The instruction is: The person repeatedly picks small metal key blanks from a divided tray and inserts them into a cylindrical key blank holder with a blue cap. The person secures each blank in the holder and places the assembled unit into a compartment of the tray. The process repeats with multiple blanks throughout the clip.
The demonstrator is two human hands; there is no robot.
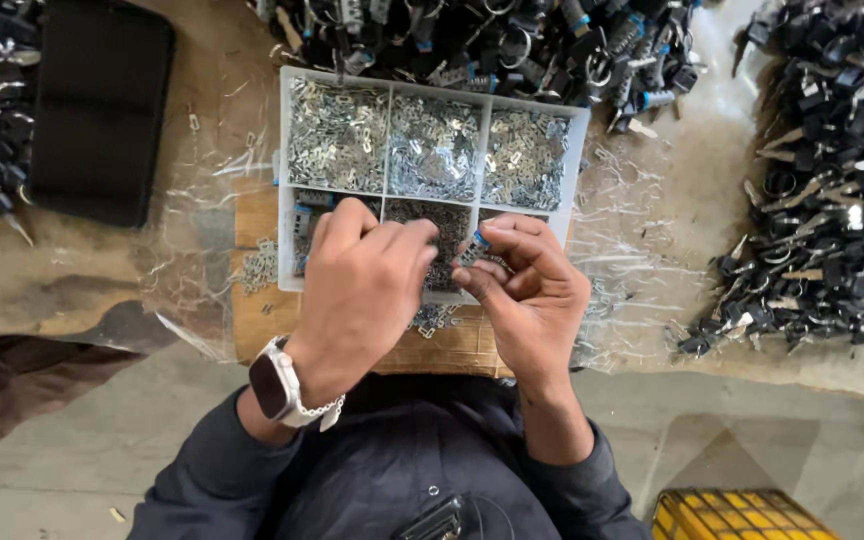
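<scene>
My left hand (pixel 362 290), with a watch on its wrist, is curled over the near row of a white compartment tray (pixel 283 180); what its fingers pinch is hidden. My right hand (pixel 532 295) holds a small lock cylinder with a blue end (pixel 472 247) between thumb and fingers, just above the tray's front edge. The tray's far compartments are filled with several small silver metal plates (pixel 432 145). The two hands almost touch over the tray.
Heaps of black lock parts and keys lie at the back (pixel 512 40) and at the right (pixel 832 180). A black flat case (pixel 102 105) lies at the left. Clear plastic sheet (pixel 202 230) covers the wooden board. A yellow crate (pixel 732 515) stands below right.
</scene>
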